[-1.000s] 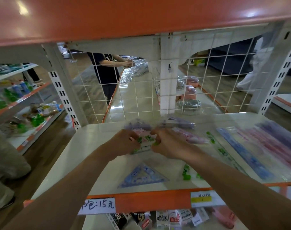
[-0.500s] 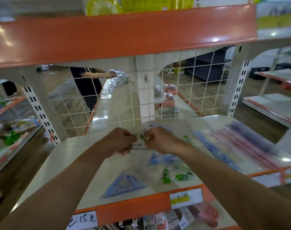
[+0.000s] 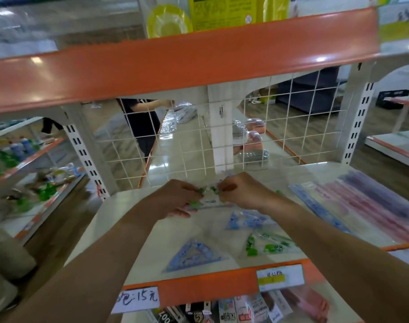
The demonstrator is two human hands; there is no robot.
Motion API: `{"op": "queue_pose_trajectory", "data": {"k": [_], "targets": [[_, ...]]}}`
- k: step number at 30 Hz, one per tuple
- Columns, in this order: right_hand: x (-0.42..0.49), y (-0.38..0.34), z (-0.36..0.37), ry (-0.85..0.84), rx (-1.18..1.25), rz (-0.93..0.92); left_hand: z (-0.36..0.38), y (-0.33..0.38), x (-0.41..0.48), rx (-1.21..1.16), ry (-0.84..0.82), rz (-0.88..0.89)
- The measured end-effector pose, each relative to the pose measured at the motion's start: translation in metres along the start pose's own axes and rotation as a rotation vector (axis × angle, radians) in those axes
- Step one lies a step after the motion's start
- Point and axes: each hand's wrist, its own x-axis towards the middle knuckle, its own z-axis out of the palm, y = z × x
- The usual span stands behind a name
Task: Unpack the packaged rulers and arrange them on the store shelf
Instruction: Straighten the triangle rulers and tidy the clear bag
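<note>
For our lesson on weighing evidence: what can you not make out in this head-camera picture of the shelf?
Head view: packet between left hand and right hand, fingers and blur hide whether it is open.
Head view: yellow price label, print too blurred to read.
Head view: boxes below, cut off by bottom edge.

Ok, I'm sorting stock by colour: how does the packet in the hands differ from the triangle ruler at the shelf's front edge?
The packet has green print; the triangle ruler is blue. The packet is pinched between the left hand and the right hand; the triangle ruler lies flat on the shelf, untouched. Both look see-through.
</note>
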Motion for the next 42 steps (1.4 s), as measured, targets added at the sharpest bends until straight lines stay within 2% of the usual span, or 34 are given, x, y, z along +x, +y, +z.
{"op": "queue_pose_trajectory", "data": {"k": [7,12,16,19,23,30,36,42], "targets": [[0.015,-0.006,0.005,0.017,0.000,-0.027,-0.016,0.000,-0.015,0.056,0.044,0.020],[0.021,-0.013,0.009,-0.060,-0.030,-0.025,-0.026,-0.008,-0.017,0.106,0.081,0.027],[0.015,-0.019,0.021,-0.133,-0.148,-0.059,-0.023,-0.019,-0.021,0.084,0.085,-0.003],[0.010,-0.022,0.029,-0.198,-0.356,-0.089,-0.020,-0.025,-0.022,0.079,0.102,-0.044],[0.005,-0.018,0.037,-0.165,-0.514,-0.111,-0.015,-0.034,-0.019,0.247,0.136,-0.046],[0.003,-0.014,0.051,-0.234,-0.538,-0.095,-0.005,-0.048,-0.013,0.439,0.168,-0.020],[0.004,-0.011,0.059,-0.219,-0.556,-0.044,-0.006,-0.052,-0.012,0.633,0.196,0.031],[-0.005,-0.016,0.049,-0.344,-0.673,-0.003,-0.014,-0.060,-0.008,0.813,0.073,0.074]]}}
